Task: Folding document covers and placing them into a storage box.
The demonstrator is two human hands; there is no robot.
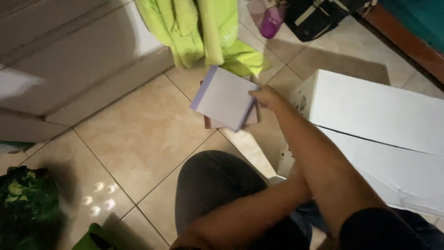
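Observation:
My right hand point(266, 97) reaches forward over the tiled floor and grips the right edge of a pale lavender book point(222, 96). That book is tilted and lies on top of a dark reddish-brown book point(207, 122), of which only an edge shows. My left forearm crosses below the right arm towards the bottom left, and its hand is cut off by the lower edge of the frame. My knee in dark trousers point(212, 185) is bent below the books.
A large white cardboard box point(370, 111) stands at the right, close to my right arm. Lime green cloth point(203, 32) hangs behind the books. A purple cup point(271, 21) and a black bag point(314, 16) sit further back. A green patterned bag point(23, 203) lies at the left.

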